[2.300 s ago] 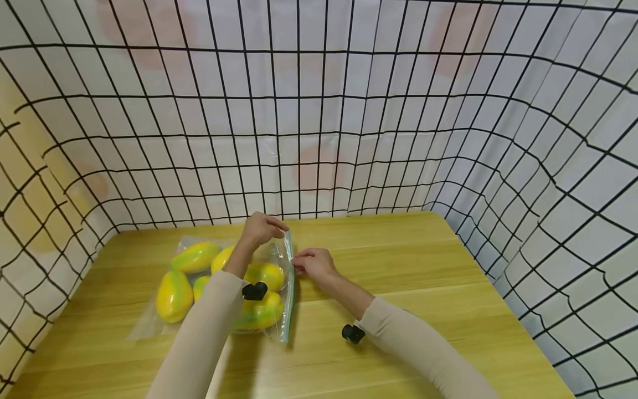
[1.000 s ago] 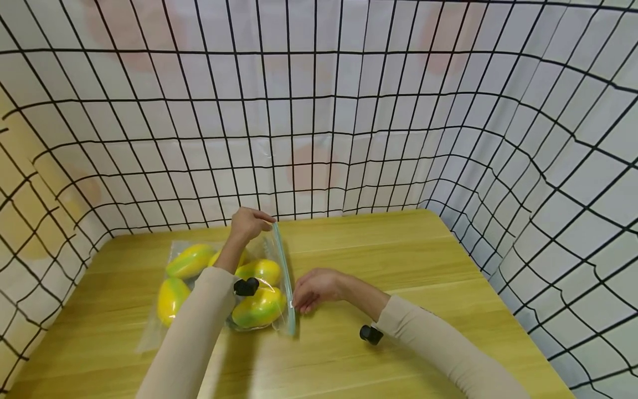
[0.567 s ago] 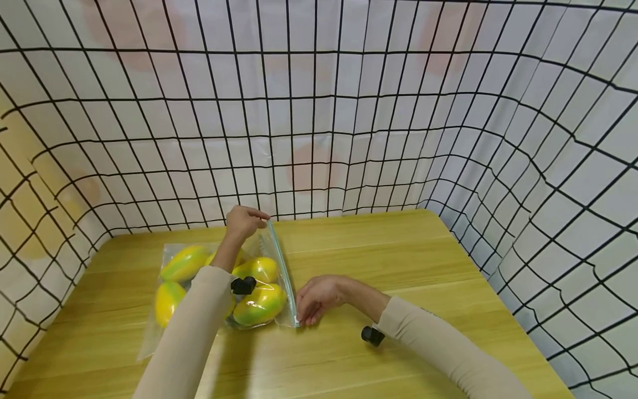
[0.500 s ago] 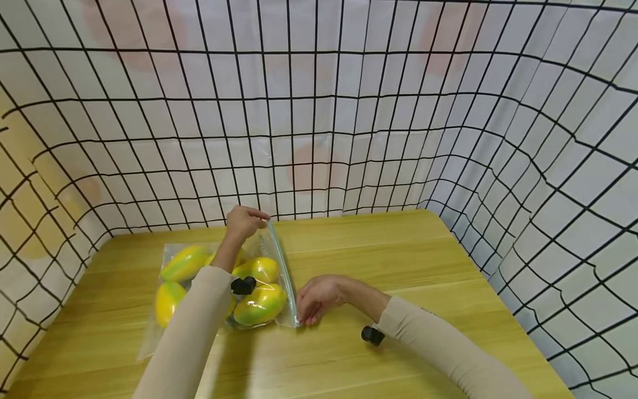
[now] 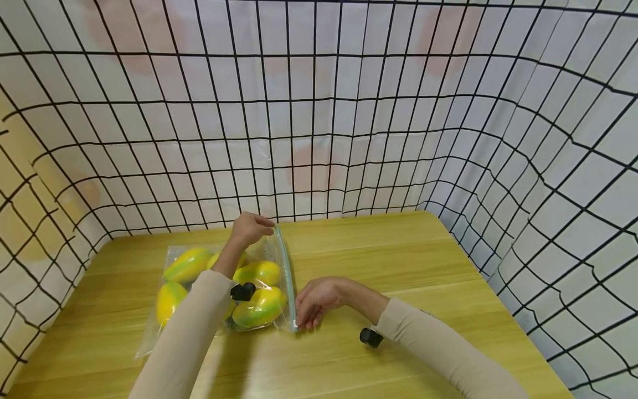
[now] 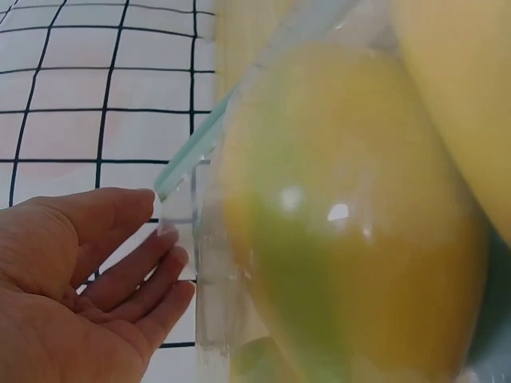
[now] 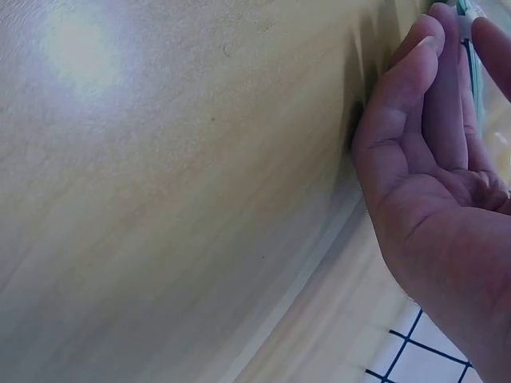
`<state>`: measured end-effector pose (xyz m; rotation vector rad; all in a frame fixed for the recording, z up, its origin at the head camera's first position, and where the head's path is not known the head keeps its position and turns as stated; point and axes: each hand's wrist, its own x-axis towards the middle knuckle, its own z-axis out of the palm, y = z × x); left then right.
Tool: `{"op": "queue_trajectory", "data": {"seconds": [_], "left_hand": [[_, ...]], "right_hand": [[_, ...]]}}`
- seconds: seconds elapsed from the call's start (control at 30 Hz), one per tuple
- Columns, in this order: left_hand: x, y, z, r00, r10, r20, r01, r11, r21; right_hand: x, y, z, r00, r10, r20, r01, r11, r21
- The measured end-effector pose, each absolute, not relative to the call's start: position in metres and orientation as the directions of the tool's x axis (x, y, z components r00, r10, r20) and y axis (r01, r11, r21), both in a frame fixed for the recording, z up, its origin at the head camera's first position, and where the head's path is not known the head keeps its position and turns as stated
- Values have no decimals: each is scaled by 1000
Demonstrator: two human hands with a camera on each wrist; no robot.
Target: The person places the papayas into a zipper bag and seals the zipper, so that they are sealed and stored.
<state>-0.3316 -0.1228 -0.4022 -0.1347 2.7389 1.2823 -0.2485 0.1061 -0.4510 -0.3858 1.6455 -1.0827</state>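
Observation:
A clear zip bag (image 5: 154, 338) lies on the wooden table, with several yellow-and-green mangoes (image 5: 260, 307) inside. Its pale green zip strip (image 5: 286, 263) runs along the right side, pressed flat. At the far corner of the strip my left hand (image 5: 247, 228) pinches the bag; in the left wrist view its thumb sits on the corner, the other fingers under it. My right hand (image 5: 320, 299) is at the near end of the strip, fingertips pinching the small white zip slider (image 5: 295, 326). The left forearm hides part of the bag and some fruit.
The wooden table (image 5: 399, 260) extends to the right of the bag. Black wire grid panels (image 5: 319, 122) backed with white sheeting stand along the back and both sides. A small black wrist camera (image 5: 371, 337) sits under the right sleeve.
Along the strip, my right hand has slid from near its middle to the near end. My left hand keeps the far corner and has shifted slightly left overall, with the bag.

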Motion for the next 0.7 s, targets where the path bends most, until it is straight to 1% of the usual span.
{"op": "queue_trajectory", "data": {"seconds": [0.3,0.53,0.6,0.7], "left_hand": [[-327,-120,-400,-994,-42,-102,-104,668,737],[-319,-120,-405,-983,90,-158,-50,701,711],[-316,-120,-408,-980,107,-167,-42,711,702],[-313,-119,-412,-979,117,-165,-34,712,701]], "right_hand": [[-248,110,-449,-372,-715,-593,251,537,-805],[-248,113,-450,-380,-713,-589,241,539,-807],[-248,115,-450,-391,-711,-585,237,536,-810],[-247,117,-450,-444,-690,-572,214,538,-815]]}}
